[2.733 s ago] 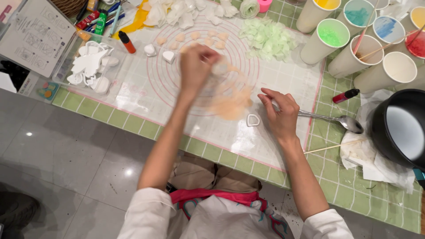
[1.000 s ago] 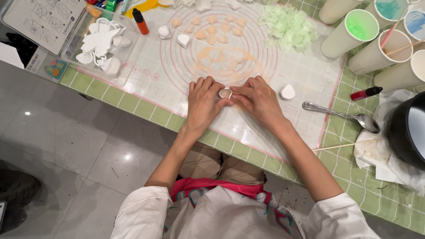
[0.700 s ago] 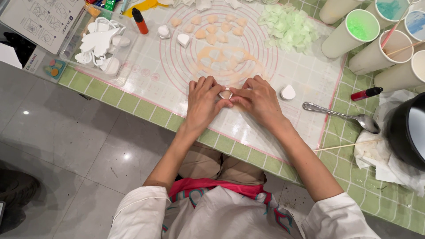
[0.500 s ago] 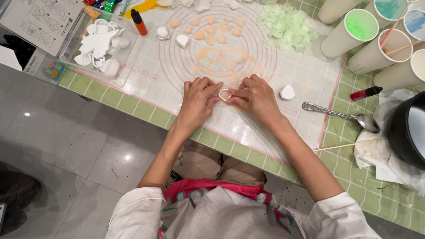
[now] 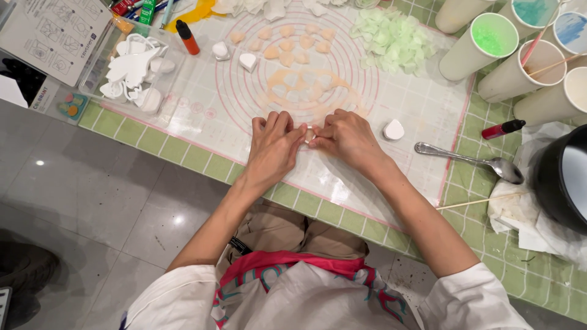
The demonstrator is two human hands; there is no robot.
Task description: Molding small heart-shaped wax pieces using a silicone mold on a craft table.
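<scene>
— Green tiles cover the counter (image 5: 183,159), with grey floor tiles (image 5: 92,201) below it at the left. What lies on top?

— A white baking mat (image 5: 202,104) printed with pink rings. On it sits a sheet of thin peach dough (image 5: 306,90) with shapes cut out, and above that a scatter of peach petals (image 5: 281,46) and a heap of pale green petals (image 5: 391,40).

— And the person's hands?

— Both reach forward from white sleeves, forearms bare, and meet at the mat's near half. The left hand (image 5: 273,148) lies palm down, fingers stretched ahead and close together. The right hand (image 5: 350,138) is turned inward, its fingertips against those of the left. Pinched between the 2 sets of fingertips is a small white cutter (image 5: 310,134), just at the near edge of the dough sheet; most of it is hidden, so its shape cannot be told.

— What surrounds them?

— A white heart-shaped cutter (image 5: 394,129) stands just right of the right hand. Farther right a metal spoon (image 5: 471,162) rests across the mat's edge, near a red-capped pen (image 5: 502,129). Tall cups (image 5: 483,46) of coloured stuff stand at the far right, a black pot (image 5: 562,177) on crumpled paper beneath them. At the far left a clear tray (image 5: 101,64) holds more white cutters.
</scene>
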